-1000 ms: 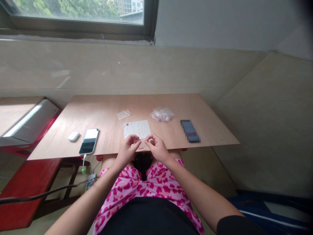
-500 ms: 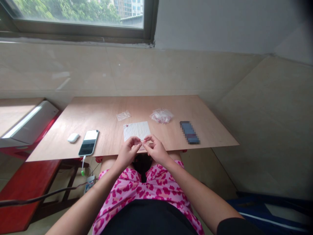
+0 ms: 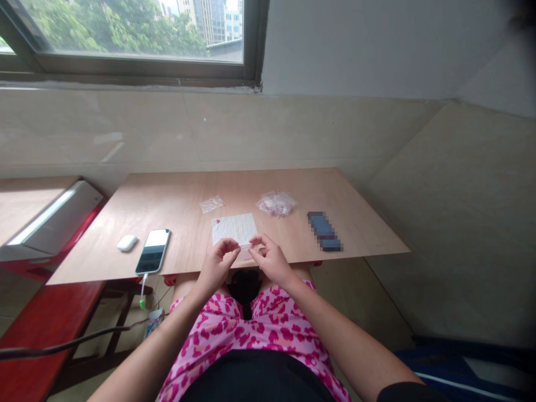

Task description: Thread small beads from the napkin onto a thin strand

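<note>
My left hand [image 3: 216, 265] and my right hand [image 3: 272, 259] meet at the front edge of a plywood board [image 3: 176, 212]. Their fingertips pinch a small clear plastic strip [image 3: 248, 245] between them. Just behind my hands lies a white paper sheet [image 3: 234, 230] with a red speck at one corner. Farther back are a small clear plastic bag [image 3: 211, 204] and a clear bag of pink-red pieces [image 3: 276, 204]. To the right lies a pixelated dark blue object [image 3: 324, 231]. A smartphone [image 3: 153, 251] and a small white oval object [image 3: 127, 243] lie left of my hands.
A charging cable [image 3: 143, 290] hangs from the smartphone down to a power strip [image 3: 153, 322] on the floor. A red bench [image 3: 42, 318] stands at the left, with a white box-like object [image 3: 54, 220] beyond it. Blue material [image 3: 460, 368] lies at the lower right.
My fingertips have drawn slightly farther apart, with the plastic strip showing between them. The whole view has shifted, so the table and window sit lower in the picture.
</note>
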The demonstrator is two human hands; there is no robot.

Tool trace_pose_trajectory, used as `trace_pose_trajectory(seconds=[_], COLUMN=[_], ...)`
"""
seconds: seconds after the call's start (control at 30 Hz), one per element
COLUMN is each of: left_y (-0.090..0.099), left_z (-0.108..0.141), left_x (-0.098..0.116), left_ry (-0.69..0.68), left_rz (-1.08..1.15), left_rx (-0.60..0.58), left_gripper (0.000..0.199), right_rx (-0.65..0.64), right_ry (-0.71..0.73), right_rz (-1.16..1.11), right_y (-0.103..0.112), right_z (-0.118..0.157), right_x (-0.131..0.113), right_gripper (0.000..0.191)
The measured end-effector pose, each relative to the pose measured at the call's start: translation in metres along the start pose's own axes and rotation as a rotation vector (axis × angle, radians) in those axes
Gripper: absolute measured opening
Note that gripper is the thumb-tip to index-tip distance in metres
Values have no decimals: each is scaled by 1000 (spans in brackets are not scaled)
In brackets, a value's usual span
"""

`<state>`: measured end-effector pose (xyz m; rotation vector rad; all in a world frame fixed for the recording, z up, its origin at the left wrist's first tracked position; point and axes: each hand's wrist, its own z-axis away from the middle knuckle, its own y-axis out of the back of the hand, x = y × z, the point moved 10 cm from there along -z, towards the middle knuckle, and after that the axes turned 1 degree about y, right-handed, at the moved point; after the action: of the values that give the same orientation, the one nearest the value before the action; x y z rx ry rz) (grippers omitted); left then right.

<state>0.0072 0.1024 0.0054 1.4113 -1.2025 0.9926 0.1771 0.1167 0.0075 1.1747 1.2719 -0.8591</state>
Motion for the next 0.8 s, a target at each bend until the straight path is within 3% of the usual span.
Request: trace_pose_trajectory(seconds=[0.3,0.57,0.8], left_y=[-4,-10,-7], left_z=[4,5,6], left_x=[-1,-1,0], left_ry=[6,21,28], left_rz=[-22,-8,-25], left_rx=[0,-23,-5], left_gripper=[19,21,23], right_rx=[38,11,92], right_ry=[47,53,97], right_rz=[110,61,134], right_y=[-2,-9,-6], right_z=[9,12,14], right_x=[-14,-14,-18], right_gripper=[18,16,13])
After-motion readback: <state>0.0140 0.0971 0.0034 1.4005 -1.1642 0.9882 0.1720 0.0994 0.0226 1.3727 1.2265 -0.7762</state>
